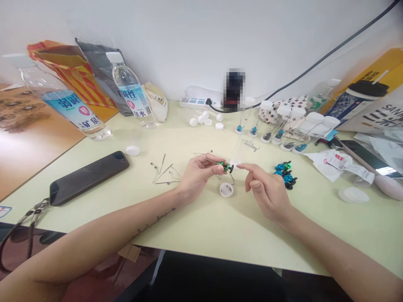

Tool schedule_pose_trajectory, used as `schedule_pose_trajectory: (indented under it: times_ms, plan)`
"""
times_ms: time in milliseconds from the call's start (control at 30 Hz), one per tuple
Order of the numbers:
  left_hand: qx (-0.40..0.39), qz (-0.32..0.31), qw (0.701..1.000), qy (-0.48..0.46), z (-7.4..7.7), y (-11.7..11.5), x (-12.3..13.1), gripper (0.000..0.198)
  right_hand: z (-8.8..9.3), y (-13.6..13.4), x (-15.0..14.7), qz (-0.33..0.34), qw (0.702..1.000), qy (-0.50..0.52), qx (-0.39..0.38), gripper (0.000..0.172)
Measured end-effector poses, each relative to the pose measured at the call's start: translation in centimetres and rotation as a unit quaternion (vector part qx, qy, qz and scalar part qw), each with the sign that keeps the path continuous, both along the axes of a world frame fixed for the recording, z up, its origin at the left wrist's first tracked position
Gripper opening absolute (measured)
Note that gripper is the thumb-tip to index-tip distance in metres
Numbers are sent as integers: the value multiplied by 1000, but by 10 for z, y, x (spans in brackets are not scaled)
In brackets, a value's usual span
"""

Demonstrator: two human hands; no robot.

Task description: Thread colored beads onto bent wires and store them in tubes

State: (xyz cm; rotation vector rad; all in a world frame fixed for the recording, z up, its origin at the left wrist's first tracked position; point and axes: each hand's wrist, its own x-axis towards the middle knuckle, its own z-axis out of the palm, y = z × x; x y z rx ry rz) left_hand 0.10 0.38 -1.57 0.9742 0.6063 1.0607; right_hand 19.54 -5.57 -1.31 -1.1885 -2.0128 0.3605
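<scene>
Here, at a pale green table (201,235), a person's left hand (198,174) pinches a small green-and-black piece (226,167) between thumb and fingertips, holding it just above the tabletop near the middle of the desk. A thin metal needle runs from the piece back over the fingers. The right hand (266,191) holds nothing: its index finger is stretched out with the tip just beside the piece, the other fingers loosely curled; whether the tip touches the piece cannot be told.

Directly below the piece lies a round white cap (226,189). A clear tube (241,150) lies on its side just behind it. Loose needles (163,172) are scattered to the left of the left hand, and a small heap of blue and black pieces (286,174) sits to the right of the right hand. Further back, a row of white-capped tubes (283,126) leans near the wall. A black phone (90,177) lies at the left, with two water bottles (132,94) and a white power strip (197,102) behind.
</scene>
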Motion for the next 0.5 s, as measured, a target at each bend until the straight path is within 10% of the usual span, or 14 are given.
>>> schedule_pose_trajectory:
  times_ms: [500]
  plan:
    - [-6, -5, 1000, 5, 0, -1, 1, 13, -2, 1, -5, 11, 998, -53, -24, 59]
